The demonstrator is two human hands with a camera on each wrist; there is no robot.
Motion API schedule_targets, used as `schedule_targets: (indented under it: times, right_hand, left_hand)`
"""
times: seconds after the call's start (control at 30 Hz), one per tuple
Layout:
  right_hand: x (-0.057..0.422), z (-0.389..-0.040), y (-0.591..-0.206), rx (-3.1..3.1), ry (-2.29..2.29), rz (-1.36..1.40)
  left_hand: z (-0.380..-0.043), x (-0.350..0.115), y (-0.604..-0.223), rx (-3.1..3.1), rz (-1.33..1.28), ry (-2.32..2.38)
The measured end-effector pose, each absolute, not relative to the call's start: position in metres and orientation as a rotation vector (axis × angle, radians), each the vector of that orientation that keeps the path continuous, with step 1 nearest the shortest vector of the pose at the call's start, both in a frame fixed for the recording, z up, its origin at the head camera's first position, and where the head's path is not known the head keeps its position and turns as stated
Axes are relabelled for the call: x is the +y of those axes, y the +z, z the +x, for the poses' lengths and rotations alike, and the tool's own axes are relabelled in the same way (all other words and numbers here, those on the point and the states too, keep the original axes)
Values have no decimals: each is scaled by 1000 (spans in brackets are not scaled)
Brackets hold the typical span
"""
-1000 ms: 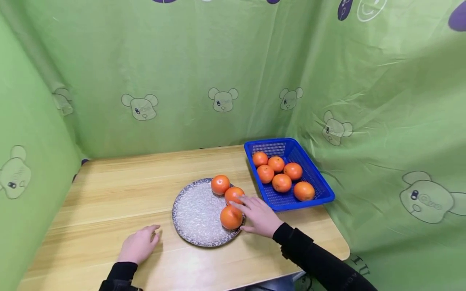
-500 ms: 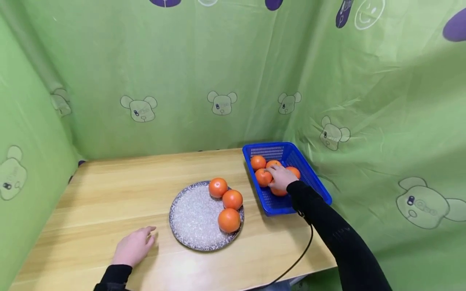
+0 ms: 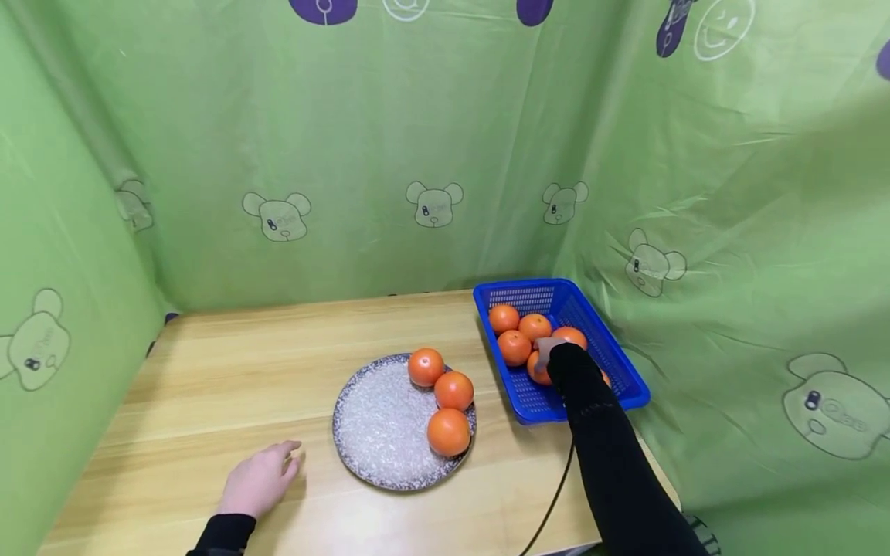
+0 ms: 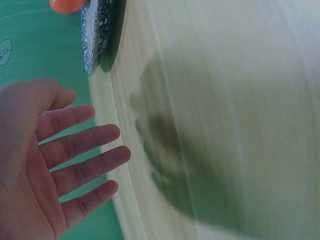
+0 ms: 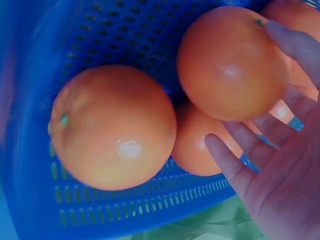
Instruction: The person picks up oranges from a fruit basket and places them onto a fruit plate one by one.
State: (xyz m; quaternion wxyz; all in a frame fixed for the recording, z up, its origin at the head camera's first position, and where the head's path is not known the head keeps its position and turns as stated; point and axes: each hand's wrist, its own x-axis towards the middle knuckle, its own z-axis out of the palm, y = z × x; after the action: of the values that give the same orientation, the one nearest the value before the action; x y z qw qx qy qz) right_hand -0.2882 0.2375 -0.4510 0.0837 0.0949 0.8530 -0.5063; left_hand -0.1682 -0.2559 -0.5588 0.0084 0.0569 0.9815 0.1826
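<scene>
My right hand (image 5: 285, 165) reaches down into the blue basket (image 5: 30, 210). Its thumb lies against an orange (image 5: 230, 65) while fingers pass behind the fruit, pinching it. More oranges surround it, including a large orange (image 5: 115, 130) nearer the basket wall. In the head view the right sleeve covers much of this hand. My left hand (image 3: 259, 479) hovers close over the table with fingers relaxed and apart, holding nothing; its shadow falls on the wood in the left wrist view. To its right is a round speckled plate (image 3: 382, 425) bearing three oranges (image 3: 453, 391) along its right side.
The light wooden table (image 3: 257, 371) is enclosed by green curtains (image 3: 361, 139) printed with bear heads. The basket stands at the table's right back corner. A black cable (image 3: 552, 506) hangs from the right sleeve across the table's front.
My right hand has left the oranges on the plate, moved right into the basket and taken hold of an orange there. The left hand has stayed put; the head view has shifted slightly.
</scene>
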Motion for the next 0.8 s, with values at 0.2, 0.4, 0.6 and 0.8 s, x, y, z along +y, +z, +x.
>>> schedule_targets:
  times: [0.2,0.4,0.6,0.8]
  right_hand:
    - [237,-276,-453,2620,-1356,389]
    - [240,-274,-454,2692,-1220,308]
    - [238,-289,-446,2758,-877,206]
    - [230,-319,-436,2527,-920,392]
  left_hand:
    - [-166,-255,-559,3066,186,564]
    - [-165,-255,-557,3074,192,558]
    - [-166,-255,-556,3059,180,557]
    - [-168,-252,-552,3058,181,547]
